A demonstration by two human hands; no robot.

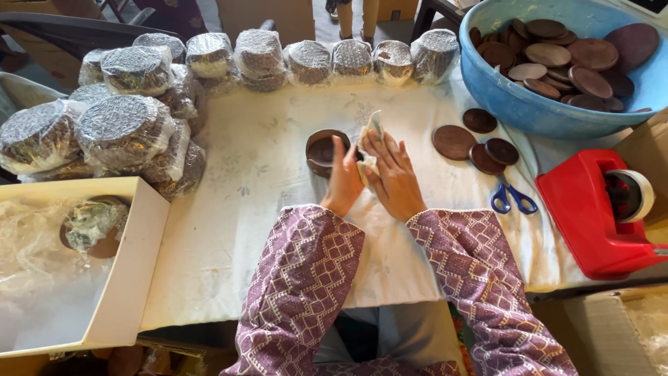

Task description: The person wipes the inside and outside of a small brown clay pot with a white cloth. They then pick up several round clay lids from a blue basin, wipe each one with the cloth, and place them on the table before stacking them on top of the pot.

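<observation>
My left hand (343, 182) holds a small round brown wooden bowl (323, 150) on its edge over the white tablecloth (243, 209). My right hand (393, 174) presses a crumpled white cloth (369, 139) against the bowl's side. Both sleeves are purple with a white pattern. Three brown wooden discs (454, 141) lie on the cloth just right of my right hand.
A blue basin (515, 104) full of brown discs stands at the back right. A red tape dispenser (591, 209) and blue-handled scissors (513, 200) lie at the right. Several plastic-wrapped stacks (125, 125) line the left and back. A white box (132, 264) with plastic wrap sits at the front left.
</observation>
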